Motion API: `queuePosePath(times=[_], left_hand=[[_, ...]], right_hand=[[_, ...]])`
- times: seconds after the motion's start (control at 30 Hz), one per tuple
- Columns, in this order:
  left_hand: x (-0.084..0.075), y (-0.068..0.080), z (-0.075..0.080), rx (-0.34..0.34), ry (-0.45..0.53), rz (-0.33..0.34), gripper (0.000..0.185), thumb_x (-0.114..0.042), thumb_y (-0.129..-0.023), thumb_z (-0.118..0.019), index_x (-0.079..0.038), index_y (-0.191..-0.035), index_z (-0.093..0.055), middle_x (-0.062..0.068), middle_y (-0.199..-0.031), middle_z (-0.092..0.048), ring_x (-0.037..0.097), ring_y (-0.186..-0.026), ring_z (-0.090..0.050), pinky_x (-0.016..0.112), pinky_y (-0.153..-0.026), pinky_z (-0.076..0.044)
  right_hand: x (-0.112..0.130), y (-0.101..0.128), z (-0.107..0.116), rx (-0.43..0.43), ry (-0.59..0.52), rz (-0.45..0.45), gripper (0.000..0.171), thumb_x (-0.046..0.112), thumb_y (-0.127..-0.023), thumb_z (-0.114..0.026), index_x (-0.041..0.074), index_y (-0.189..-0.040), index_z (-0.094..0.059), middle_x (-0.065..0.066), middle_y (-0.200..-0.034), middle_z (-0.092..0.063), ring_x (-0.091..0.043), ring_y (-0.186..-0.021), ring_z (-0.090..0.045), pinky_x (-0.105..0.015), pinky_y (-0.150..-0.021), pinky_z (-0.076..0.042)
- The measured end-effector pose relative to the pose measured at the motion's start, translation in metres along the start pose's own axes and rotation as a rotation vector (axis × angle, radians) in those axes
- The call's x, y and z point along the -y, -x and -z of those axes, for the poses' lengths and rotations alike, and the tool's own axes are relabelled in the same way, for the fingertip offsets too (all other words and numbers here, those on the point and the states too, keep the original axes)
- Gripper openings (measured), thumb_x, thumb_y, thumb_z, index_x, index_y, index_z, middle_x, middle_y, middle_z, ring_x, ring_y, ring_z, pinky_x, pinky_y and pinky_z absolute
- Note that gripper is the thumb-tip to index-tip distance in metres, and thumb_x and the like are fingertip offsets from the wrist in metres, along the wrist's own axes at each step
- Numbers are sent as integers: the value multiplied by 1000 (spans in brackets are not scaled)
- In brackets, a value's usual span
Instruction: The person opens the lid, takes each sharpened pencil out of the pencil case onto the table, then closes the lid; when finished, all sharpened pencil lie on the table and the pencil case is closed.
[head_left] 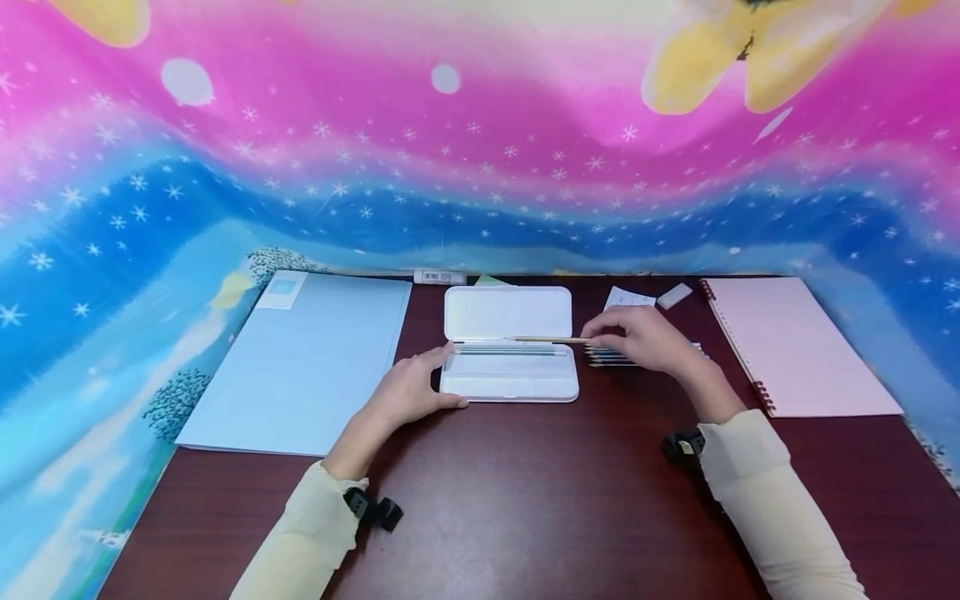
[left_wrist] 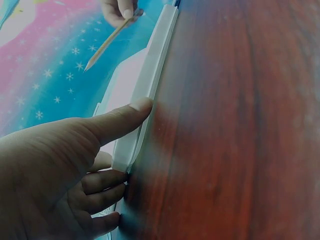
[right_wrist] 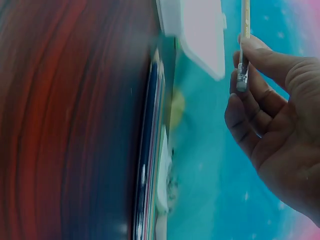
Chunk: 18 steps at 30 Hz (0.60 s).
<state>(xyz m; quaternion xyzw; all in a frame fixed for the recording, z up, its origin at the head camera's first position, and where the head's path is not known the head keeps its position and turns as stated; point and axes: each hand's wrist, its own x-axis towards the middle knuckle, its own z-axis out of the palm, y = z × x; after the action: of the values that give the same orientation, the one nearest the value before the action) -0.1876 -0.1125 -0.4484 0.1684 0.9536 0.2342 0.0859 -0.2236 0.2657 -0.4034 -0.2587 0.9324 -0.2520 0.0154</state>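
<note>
Pinching a thin tan pencil [head_left: 546,339], the right hand [head_left: 645,340] hovers while the left hand [head_left: 411,387] grips the white, seemingly plastic open case [head_left: 510,389].

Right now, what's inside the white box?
The open white pencil case has a few pens or pencils lying in a row along its tray near the hinge. The left hand covers its left edge, so anything there is hidden.

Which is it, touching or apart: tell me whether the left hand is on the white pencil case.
Touching. The left wrist view shows the left hand with its thumb pressed along the edge of the white pencil case and its fingers curled against its end.
</note>
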Motion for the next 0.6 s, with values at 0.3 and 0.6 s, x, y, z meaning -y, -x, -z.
queuePosePath(times=[0.3,0.6], left_hand=[[1,0,-1,-9,4,4,99,-52,-79,-84,-13,-158,-38,11,-157,-47,34,-139,-51,50,-110,-46],[0,-1,-1,-6,1,10,99,-53,-79,-83,-14,-158,-37,11,-158,-46,34,-141,-50,51,-111,-45]], right_hand=[[-29,27,19,-65,37,-54,18,15,-95,-72,26,-106,-81,4,-104,-77,-15,-97,-69,-38,-83,-54],[-54,57,31,-93,21,-115,17,19,-98,-68,25,-107,-81,0,-105,-77,-6,-93,-64,-26,-79,-51]])
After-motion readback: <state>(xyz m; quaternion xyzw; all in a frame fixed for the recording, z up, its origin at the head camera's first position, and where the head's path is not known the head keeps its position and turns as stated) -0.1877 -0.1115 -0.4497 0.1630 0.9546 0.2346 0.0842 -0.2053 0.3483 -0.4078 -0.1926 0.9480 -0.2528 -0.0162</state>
